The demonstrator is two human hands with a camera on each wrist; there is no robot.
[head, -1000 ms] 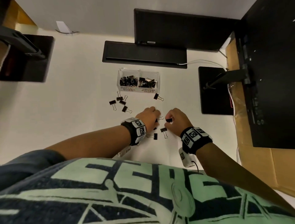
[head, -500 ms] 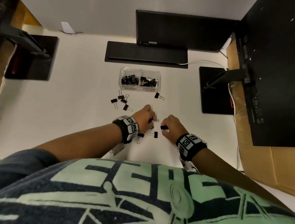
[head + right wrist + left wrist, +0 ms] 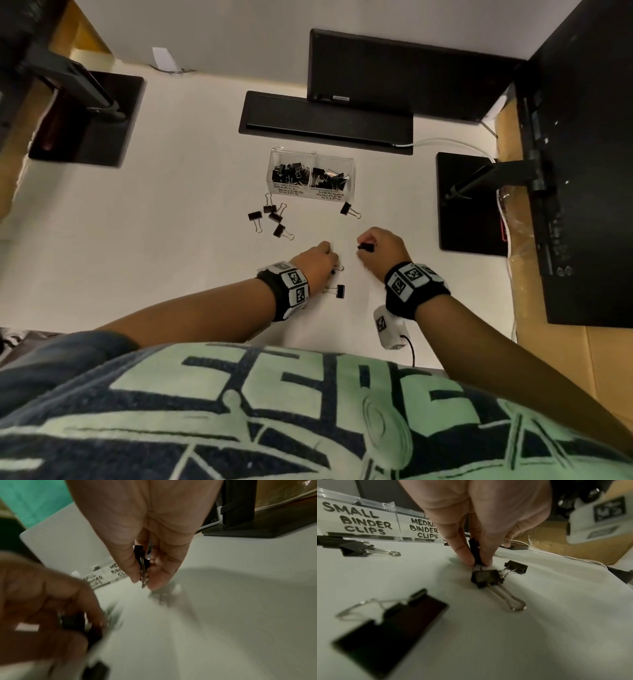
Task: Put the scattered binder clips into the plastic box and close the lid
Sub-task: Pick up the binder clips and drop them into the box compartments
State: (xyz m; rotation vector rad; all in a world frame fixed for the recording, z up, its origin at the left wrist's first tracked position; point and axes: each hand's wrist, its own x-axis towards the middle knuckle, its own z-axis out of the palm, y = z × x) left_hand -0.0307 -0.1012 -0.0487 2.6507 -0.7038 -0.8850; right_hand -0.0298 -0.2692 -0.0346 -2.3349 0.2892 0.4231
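1. Both hands have shifted since the earlier frame: right hand (image 3: 378, 248) lifted off the desk (image 3: 171, 260), pinching a held clip (image 3: 142, 563).
2. Left hand (image 3: 317, 262) pinches a clip on the desk (image 3: 475, 553).
3. Plastic box (image 3: 311, 197) sits open and partly filled beyond the hands.
4. Remaining: loose clips (image 3: 270, 219), lone clip (image 3: 347, 209), near clip (image 3: 339, 291); lid not yet closed.

Black monitor (image 3: 411, 72), keyboard (image 3: 325, 121), two stand bases (image 3: 469, 202), white cable (image 3: 448, 142).
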